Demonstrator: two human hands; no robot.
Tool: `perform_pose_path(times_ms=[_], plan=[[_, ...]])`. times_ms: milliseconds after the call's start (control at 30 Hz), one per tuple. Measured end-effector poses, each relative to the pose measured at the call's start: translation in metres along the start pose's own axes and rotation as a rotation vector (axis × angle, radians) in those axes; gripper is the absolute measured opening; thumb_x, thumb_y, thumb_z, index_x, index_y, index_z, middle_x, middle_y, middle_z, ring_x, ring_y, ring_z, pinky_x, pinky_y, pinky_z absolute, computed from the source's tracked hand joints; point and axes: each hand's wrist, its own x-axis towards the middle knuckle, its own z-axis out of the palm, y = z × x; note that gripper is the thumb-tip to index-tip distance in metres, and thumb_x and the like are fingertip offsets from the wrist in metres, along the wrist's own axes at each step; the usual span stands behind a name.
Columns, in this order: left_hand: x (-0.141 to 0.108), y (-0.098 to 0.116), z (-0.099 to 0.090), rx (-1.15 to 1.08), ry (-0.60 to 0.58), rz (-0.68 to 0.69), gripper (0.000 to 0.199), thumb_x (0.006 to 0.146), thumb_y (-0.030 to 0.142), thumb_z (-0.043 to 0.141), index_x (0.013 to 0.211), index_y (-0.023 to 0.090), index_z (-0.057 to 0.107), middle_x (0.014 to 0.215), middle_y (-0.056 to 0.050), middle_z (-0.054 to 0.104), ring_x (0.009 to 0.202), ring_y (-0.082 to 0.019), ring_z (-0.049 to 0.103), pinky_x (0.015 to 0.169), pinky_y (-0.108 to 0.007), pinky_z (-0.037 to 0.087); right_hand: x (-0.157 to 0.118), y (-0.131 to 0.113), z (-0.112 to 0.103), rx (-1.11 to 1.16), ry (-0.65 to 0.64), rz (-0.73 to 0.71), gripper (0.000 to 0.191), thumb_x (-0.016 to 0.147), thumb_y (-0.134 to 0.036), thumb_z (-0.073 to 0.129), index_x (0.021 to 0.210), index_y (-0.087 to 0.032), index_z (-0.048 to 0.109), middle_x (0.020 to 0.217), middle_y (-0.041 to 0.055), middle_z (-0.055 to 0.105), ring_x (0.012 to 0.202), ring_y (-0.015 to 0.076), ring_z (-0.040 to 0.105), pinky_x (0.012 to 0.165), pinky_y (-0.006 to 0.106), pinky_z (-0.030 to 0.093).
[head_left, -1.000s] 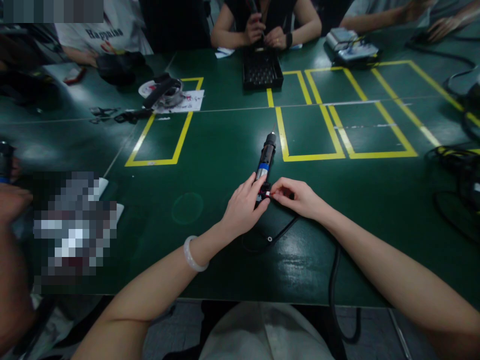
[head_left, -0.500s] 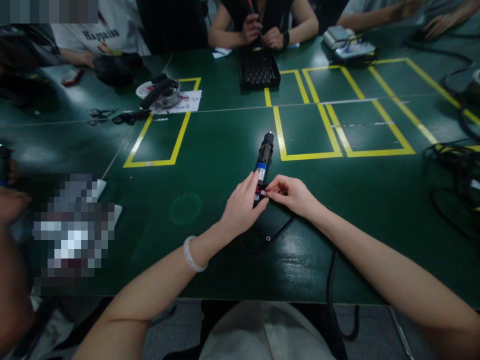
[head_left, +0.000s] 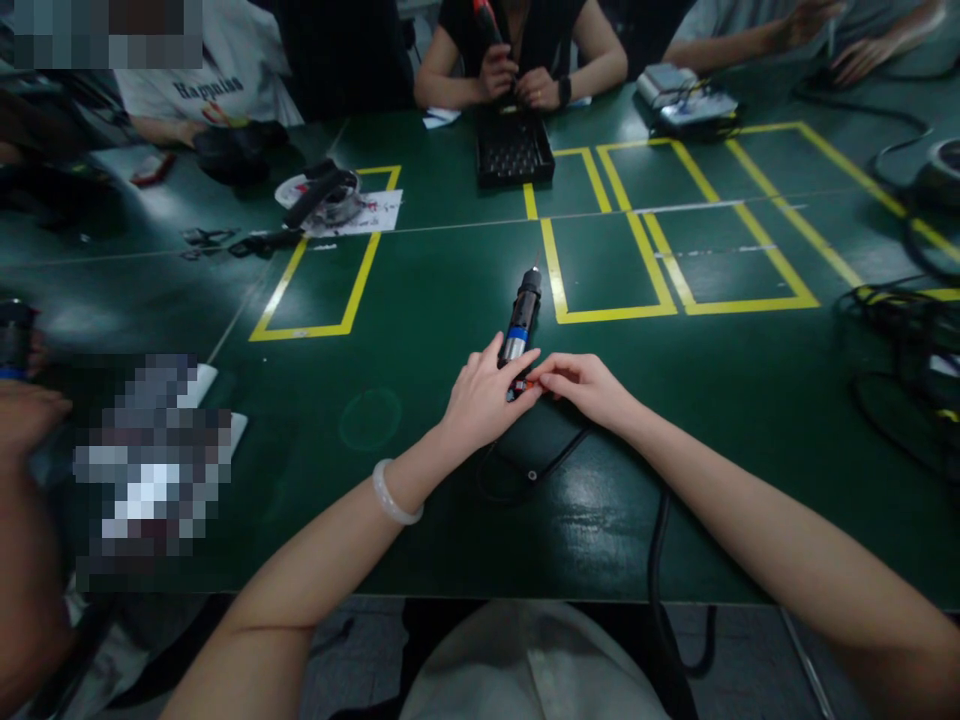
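Spreading wider than half a second ago, the left hand (head_left: pixel 480 400) is reaching its forefinger over the driver (head_left: pixel 524 308).
That driver is lying on the table (head_left: pixel 450 530), its long axis running forward, tip pointing away and slightly right. Its rear end is sitting between the hands, just left of the right hand's (head_left: pixel 592 388) fingertips; the left hand, lying over it, is nearer. Left thumb and parted fingers are holding the body, while right thumb and forefinger are pinching a small red part (head_left: pixel 523 384) at the rear.
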Motion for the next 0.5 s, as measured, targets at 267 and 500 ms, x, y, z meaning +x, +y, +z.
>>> perform_pose_path(times_ms=[267,500], plan=[[0.004,-0.005,-0.006,0.044,0.001,0.009,0.038,0.085,0.035,0.061,0.122,0.030,0.065,0.133,-0.010,0.048,0.116,-0.030,0.048,0.096,-0.046,0.049,0.001,0.001,-0.008,0.133,0.007,0.064,0.019,0.085,-0.032,0.063,0.093,-0.016,0.069,0.078,0.0034,0.068,0.067,0.0136,0.061,0.058,0.025,0.049],[-0.008,-0.060,-0.028,0.102,-0.019,-0.073,0.040,0.083,0.038,0.062,0.122,0.031,0.066,0.136,-0.011,0.042,0.121,-0.034,0.044,0.101,-0.051,0.044,0.004,0.005,-0.024,0.188,0.069,0.084,0.021,0.086,-0.035,0.064,0.092,-0.015,0.068,0.078,0.0044,0.065,0.066,0.0133,0.061,0.051,0.024,0.050]])
